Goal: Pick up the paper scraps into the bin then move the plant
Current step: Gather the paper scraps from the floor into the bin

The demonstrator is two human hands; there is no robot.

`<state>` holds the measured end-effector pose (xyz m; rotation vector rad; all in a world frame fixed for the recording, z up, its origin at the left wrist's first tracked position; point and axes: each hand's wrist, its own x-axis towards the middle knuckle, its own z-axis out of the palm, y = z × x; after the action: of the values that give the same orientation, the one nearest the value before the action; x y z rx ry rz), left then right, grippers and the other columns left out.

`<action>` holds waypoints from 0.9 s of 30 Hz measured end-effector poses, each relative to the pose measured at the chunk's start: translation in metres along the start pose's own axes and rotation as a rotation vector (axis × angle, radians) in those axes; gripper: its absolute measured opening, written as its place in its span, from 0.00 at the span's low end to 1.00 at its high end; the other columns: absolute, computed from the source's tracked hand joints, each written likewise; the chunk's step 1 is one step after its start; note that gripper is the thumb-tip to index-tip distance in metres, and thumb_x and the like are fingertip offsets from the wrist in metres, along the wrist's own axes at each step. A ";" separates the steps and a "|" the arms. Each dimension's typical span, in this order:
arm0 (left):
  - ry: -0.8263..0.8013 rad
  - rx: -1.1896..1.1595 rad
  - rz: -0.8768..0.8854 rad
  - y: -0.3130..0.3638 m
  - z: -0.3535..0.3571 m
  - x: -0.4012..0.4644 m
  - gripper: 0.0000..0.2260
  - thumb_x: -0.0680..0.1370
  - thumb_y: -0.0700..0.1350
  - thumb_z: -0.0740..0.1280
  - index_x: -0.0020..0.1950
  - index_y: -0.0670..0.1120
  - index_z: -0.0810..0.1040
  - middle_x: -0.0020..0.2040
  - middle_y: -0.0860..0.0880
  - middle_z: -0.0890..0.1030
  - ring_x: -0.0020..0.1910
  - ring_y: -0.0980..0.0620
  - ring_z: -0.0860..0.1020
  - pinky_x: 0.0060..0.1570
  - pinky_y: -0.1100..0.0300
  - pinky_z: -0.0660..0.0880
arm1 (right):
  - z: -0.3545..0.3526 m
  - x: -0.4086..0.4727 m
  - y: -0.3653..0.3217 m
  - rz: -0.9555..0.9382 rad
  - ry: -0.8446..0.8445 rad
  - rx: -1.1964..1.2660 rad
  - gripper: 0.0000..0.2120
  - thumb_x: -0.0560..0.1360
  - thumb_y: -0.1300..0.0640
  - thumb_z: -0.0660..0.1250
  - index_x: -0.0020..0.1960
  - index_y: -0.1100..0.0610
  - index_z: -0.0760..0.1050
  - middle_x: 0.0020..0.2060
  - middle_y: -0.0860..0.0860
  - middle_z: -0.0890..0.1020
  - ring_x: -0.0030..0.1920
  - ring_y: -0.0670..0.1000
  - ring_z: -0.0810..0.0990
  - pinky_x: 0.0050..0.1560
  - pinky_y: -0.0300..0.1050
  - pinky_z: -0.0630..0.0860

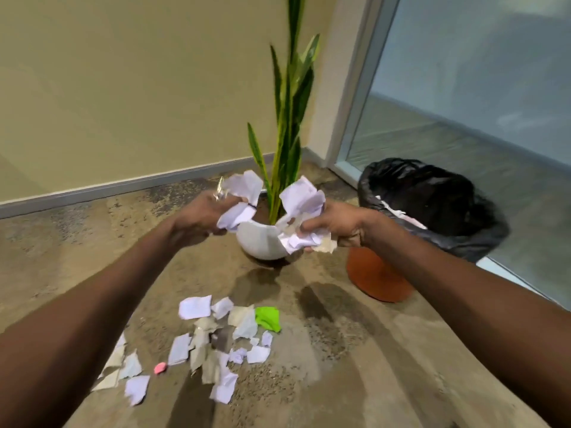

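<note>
- Left hand (202, 216) raised in front of the plant, fingers (230, 202) clenched round a bunch of crumpled white paper scraps (242, 196); a bit of something shiny sticks up behind the hand, cannot tell what.
- Right hand (335, 223) raised at about the same height, its fingers grasping a second bunch of white and beige scraps (301, 211).
- Both bunches held above the floor, either side of the plant leaves, overlapping the pot rim in this view.
- Plant (289, 118): tall green leaves with yellow edges, upright in a round white pot (258, 242), pot on the floor near the wall corner.
- Bin (380, 273): orange-brown body, black liner bag (432, 202) folded over the rim, on the floor just right of the pot, beside the glass panel (479, 103). Some white paper visible inside the liner.
- Right hand is just left of the bin's rim, not over its opening.
- Loose scraps on floor (216, 338): scattered pile of white and grey-beige pieces, in front of the pot and between the two forearms.
- One bright green scrap (268, 318) at the pile's right edge; one small pink piece (160, 368) at lower left.
- Floor (355, 366) is mottled brown concrete; beige wall (123, 88) with grey skirting behind.
</note>
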<state>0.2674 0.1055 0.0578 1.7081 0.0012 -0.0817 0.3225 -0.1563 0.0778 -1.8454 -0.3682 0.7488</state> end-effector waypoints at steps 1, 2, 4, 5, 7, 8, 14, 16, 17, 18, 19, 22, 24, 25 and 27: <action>-0.004 -0.010 0.009 0.014 0.016 0.011 0.05 0.77 0.42 0.70 0.48 0.41 0.78 0.42 0.41 0.75 0.36 0.48 0.73 0.36 0.58 0.67 | -0.013 -0.009 -0.004 -0.028 0.044 0.045 0.11 0.74 0.75 0.65 0.46 0.65 0.84 0.43 0.62 0.86 0.42 0.59 0.85 0.43 0.52 0.82; -0.010 -0.021 0.019 0.028 0.034 0.020 0.06 0.75 0.42 0.71 0.48 0.41 0.77 0.42 0.42 0.75 0.36 0.48 0.73 0.37 0.58 0.68 | -0.025 -0.017 -0.008 -0.048 0.099 0.082 0.11 0.74 0.75 0.66 0.48 0.64 0.84 0.48 0.65 0.85 0.47 0.62 0.84 0.49 0.58 0.82; -0.022 -0.057 0.027 0.050 0.071 0.037 0.08 0.72 0.42 0.72 0.45 0.40 0.76 0.37 0.42 0.74 0.34 0.48 0.72 0.35 0.60 0.65 | -0.049 -0.031 -0.017 -0.054 0.217 0.163 0.13 0.73 0.74 0.67 0.57 0.69 0.80 0.56 0.71 0.80 0.54 0.68 0.80 0.58 0.65 0.76; -0.021 -0.079 0.011 0.059 0.089 0.046 0.08 0.72 0.42 0.72 0.42 0.40 0.75 0.33 0.43 0.74 0.31 0.49 0.72 0.32 0.62 0.66 | -0.062 -0.037 -0.020 -0.062 0.251 0.212 0.13 0.73 0.75 0.66 0.57 0.70 0.78 0.54 0.70 0.81 0.52 0.67 0.81 0.55 0.62 0.78; -0.018 -0.114 -0.019 0.073 0.124 0.065 0.08 0.77 0.41 0.69 0.40 0.40 0.75 0.32 0.42 0.74 0.26 0.50 0.72 0.24 0.66 0.66 | -0.084 -0.049 -0.023 -0.080 0.313 0.320 0.10 0.73 0.76 0.64 0.52 0.69 0.79 0.46 0.64 0.84 0.42 0.61 0.84 0.43 0.52 0.84; -0.013 -0.119 -0.028 0.080 0.141 0.075 0.07 0.78 0.40 0.67 0.41 0.39 0.76 0.33 0.41 0.74 0.25 0.50 0.71 0.21 0.67 0.65 | -0.094 -0.056 -0.024 -0.087 0.350 0.360 0.10 0.73 0.76 0.64 0.49 0.67 0.80 0.44 0.63 0.85 0.40 0.59 0.85 0.40 0.50 0.84; -0.048 -0.167 -0.088 0.105 0.231 0.125 0.09 0.79 0.43 0.68 0.52 0.37 0.78 0.37 0.43 0.77 0.26 0.50 0.75 0.19 0.66 0.65 | -0.145 -0.084 -0.005 0.024 0.578 0.572 0.11 0.73 0.79 0.61 0.51 0.70 0.77 0.42 0.67 0.83 0.38 0.62 0.85 0.35 0.55 0.84; -0.075 -0.127 -0.106 0.110 0.254 0.133 0.07 0.77 0.39 0.68 0.50 0.36 0.79 0.39 0.41 0.78 0.31 0.48 0.76 0.23 0.62 0.68 | -0.152 -0.085 0.004 0.075 0.675 0.573 0.08 0.74 0.77 0.61 0.47 0.69 0.76 0.38 0.66 0.83 0.35 0.61 0.85 0.36 0.57 0.84; -0.114 -0.124 -0.121 0.112 0.263 0.136 0.04 0.77 0.38 0.68 0.46 0.37 0.79 0.39 0.41 0.78 0.30 0.48 0.77 0.25 0.61 0.70 | -0.156 -0.083 0.009 0.106 0.726 0.532 0.06 0.76 0.74 0.62 0.45 0.68 0.76 0.37 0.64 0.82 0.35 0.60 0.84 0.38 0.57 0.84; -0.171 -0.131 -0.146 0.115 0.271 0.136 0.04 0.77 0.37 0.68 0.44 0.38 0.78 0.39 0.41 0.78 0.30 0.48 0.77 0.28 0.60 0.74 | -0.158 -0.082 0.013 0.143 0.765 0.468 0.05 0.78 0.70 0.63 0.45 0.65 0.76 0.38 0.62 0.82 0.35 0.58 0.84 0.41 0.57 0.83; -0.235 -0.128 -0.179 0.118 0.277 0.136 0.05 0.78 0.39 0.67 0.43 0.39 0.77 0.40 0.41 0.79 0.34 0.46 0.78 0.36 0.57 0.77 | -0.160 -0.082 0.015 0.177 0.766 0.412 0.04 0.79 0.65 0.63 0.47 0.63 0.76 0.41 0.61 0.82 0.37 0.57 0.83 0.46 0.58 0.81; -0.371 -0.117 -0.243 0.123 0.282 0.133 0.10 0.80 0.47 0.63 0.50 0.40 0.77 0.47 0.38 0.81 0.44 0.42 0.78 0.53 0.50 0.77 | -0.161 -0.083 0.014 0.255 0.690 0.298 0.10 0.81 0.59 0.60 0.46 0.60 0.79 0.42 0.55 0.83 0.41 0.56 0.83 0.57 0.66 0.76; -0.387 -0.224 -0.232 0.123 0.279 0.133 0.10 0.81 0.46 0.62 0.47 0.40 0.78 0.44 0.40 0.81 0.44 0.43 0.78 0.50 0.51 0.78 | -0.160 -0.080 0.010 0.268 0.804 0.220 0.09 0.78 0.62 0.59 0.45 0.61 0.78 0.38 0.57 0.81 0.40 0.56 0.80 0.56 0.66 0.76; -0.360 -0.294 -0.214 0.121 0.277 0.134 0.09 0.80 0.45 0.63 0.47 0.40 0.79 0.45 0.40 0.81 0.46 0.42 0.78 0.52 0.49 0.78 | -0.158 -0.076 0.009 0.248 0.863 0.207 0.09 0.78 0.62 0.58 0.47 0.61 0.77 0.38 0.58 0.80 0.38 0.56 0.79 0.54 0.62 0.76; -0.250 -0.359 -0.161 0.117 0.271 0.135 0.10 0.79 0.43 0.67 0.52 0.36 0.80 0.51 0.38 0.83 0.50 0.42 0.82 0.57 0.43 0.79 | -0.155 -0.067 0.005 0.184 0.945 0.238 0.11 0.78 0.64 0.56 0.45 0.61 0.76 0.38 0.61 0.80 0.32 0.56 0.79 0.42 0.51 0.79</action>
<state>0.3935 -0.1851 0.1289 1.3278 -0.0313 -0.3922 0.3719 -0.3086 0.1324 -1.7999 0.4842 -0.0233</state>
